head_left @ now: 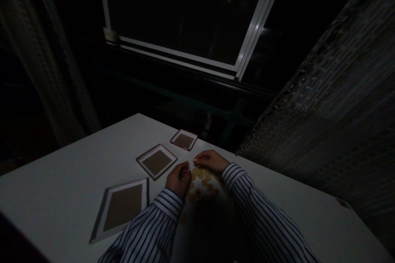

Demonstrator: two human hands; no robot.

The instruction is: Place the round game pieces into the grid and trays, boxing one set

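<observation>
Several small round yellowish discs (202, 174) lie loosely on the white table between my hands; the dim light hides what they are made of. My left hand (178, 180) is closed in a pinch on one disc (187, 163) at the left of the pile. Across from it, my right hand (212, 161) pinches another disc (195, 160) between thumb and fingertips, just above the pile's far edge. Both wrists come out of blue-and-white striped sleeves. Nearer my body, deep shadow covers part of the scattered discs.
Left of my hands, a large picture frame (123, 207), a middle-sized frame (156, 162) and a small frame (184, 139) stand in a slanting row on the white table (70, 172). A sheer curtain (324, 111) hangs at right. Beyond the table is a dark window (185, 20).
</observation>
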